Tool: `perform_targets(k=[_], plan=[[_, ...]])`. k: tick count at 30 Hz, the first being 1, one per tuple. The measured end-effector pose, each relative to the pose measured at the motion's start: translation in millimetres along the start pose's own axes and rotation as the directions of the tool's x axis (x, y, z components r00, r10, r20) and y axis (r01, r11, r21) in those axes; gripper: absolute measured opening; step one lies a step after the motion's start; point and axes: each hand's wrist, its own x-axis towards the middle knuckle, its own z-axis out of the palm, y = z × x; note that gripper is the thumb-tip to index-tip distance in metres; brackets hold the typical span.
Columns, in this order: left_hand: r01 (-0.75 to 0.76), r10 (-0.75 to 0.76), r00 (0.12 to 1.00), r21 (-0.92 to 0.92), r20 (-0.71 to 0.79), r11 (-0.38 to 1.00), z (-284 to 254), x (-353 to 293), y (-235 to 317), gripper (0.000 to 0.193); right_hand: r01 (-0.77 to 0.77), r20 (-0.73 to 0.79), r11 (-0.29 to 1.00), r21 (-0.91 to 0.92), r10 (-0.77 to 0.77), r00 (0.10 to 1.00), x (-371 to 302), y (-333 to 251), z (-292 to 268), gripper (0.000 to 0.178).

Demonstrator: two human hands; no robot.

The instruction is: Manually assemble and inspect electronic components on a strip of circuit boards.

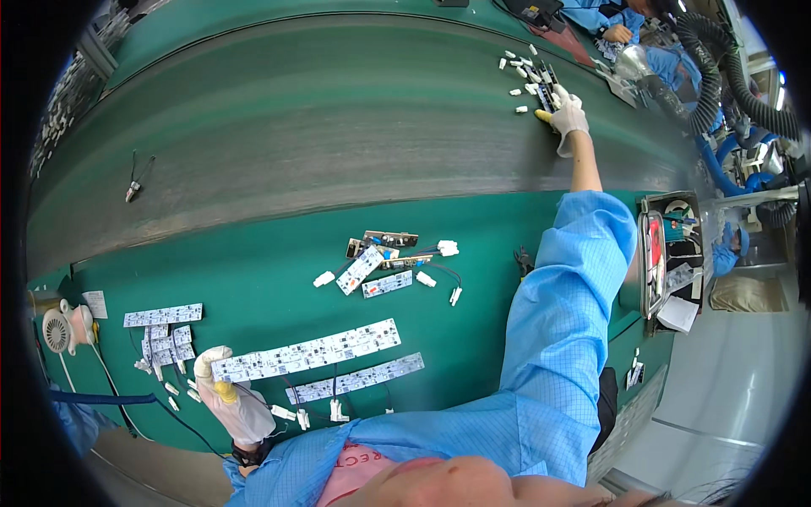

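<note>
My left hand point(226, 389), in a white glove with a yellow thumb tip, pinches the left end of a long white circuit board point(312, 351). A second board strip point(359, 378) lies just below it, with wires and white connectors hanging toward me. Far to the right, my right hand point(568, 117) reaches onto the conveyor belt point(355, 110). Its gloved fingers close on a bunch of circuit boards point(546, 91), partly hidden by the hand, with several white connectors point(518, 71) around them.
Mid-table lies a pile of small circuit boards point(387, 285) with wires. More boards point(165, 315) sit at the left, near a small fan point(57, 331). Pliers point(524, 260) lie by my right sleeve, beside a tool bin point(655, 262). A co-worker's hand point(618, 34) shows across the belt.
</note>
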Motion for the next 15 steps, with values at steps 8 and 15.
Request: perform_targets(k=[8,15], plan=[[-0.157,0.16,0.978,-0.032,0.137,0.987,-7,1,-2,0.052,0.236,-0.137,0.941,-0.241,-0.274,0.952,-70,-28,6,0.034],[-0.154,0.174,0.955,-0.099,0.24,0.983,-17,-7,1,0.053,0.222,-0.134,0.973,0.057,-0.213,0.968,-71,-13,25,0.062]])
